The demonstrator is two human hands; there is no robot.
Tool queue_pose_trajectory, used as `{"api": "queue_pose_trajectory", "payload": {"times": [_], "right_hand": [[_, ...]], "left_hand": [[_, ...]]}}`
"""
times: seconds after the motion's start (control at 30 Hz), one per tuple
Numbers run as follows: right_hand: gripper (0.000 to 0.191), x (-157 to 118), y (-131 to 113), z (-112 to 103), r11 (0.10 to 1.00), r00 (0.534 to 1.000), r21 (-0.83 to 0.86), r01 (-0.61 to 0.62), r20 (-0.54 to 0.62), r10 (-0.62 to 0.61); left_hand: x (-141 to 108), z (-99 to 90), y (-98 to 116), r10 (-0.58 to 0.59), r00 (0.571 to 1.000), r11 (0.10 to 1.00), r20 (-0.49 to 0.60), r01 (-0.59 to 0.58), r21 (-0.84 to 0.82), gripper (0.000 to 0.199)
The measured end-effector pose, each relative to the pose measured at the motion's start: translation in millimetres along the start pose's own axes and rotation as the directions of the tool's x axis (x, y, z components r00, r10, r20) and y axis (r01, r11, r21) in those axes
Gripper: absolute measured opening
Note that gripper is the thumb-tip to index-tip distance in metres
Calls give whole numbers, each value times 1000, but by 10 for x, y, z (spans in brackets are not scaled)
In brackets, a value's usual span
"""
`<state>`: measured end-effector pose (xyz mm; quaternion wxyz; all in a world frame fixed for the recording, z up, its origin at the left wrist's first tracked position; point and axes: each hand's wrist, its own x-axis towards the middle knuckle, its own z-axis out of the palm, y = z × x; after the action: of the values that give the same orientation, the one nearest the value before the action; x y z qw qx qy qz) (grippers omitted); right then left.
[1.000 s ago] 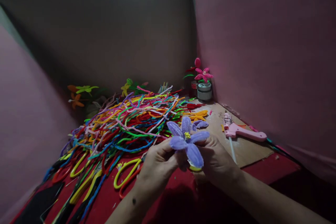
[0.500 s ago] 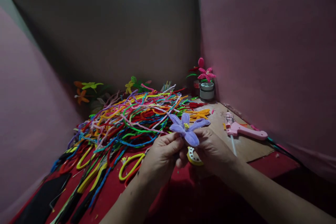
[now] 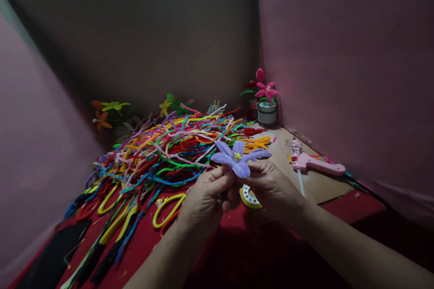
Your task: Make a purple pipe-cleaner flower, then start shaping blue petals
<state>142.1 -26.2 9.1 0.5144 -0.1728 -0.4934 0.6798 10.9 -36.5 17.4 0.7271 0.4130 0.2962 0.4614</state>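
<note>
A purple fuzzy flower (image 3: 241, 169) with a yellow centre is held between both hands, its face turned up toward me. My left hand (image 3: 212, 192) pinches it from below on the left side. The fingers of my right hand (image 3: 266, 183) close on its right side, near a petal that reaches to the right. The flower's underside and stem are hidden by the fingers. Just under my right hand, a yellow and white roll (image 3: 249, 198) lies on the red cloth (image 3: 352, 212), partly covered.
A big heap of coloured pipe cleaners (image 3: 169, 144) spreads behind my left hand. Yellow-handled pliers (image 3: 115, 230), scissors (image 3: 166, 212) and a black case (image 3: 54, 253) lie at left. A pink glue gun (image 3: 318, 164) rests on brown board (image 3: 325, 187), near a pink flower (image 3: 267, 91).
Both hands and the purple flower have shifted slightly up and left, and the flower is tilted a little differently. The camera view has moved slightly.
</note>
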Motion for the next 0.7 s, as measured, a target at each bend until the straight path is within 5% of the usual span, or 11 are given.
{"api": "queue_pose_trajectory", "payload": {"times": [0.5, 0.6, 0.7], "right_hand": [[17, 58, -67, -79, 974, 1000, -224, 11, 24, -6], [23, 75, -199, -179, 894, 1000, -447, -20, -6, 20], [24, 36, -308, -355, 668, 999, -744, 12, -24, -45]], "left_hand": [[10, 4, 33, 2, 997, 1000, -78, -2, -1, 26], [13, -30, 102, 73, 994, 996, -84, -77, -48, 23], [23, -77, 173, 132, 983, 984, -129, -146, -105, 17]]}}
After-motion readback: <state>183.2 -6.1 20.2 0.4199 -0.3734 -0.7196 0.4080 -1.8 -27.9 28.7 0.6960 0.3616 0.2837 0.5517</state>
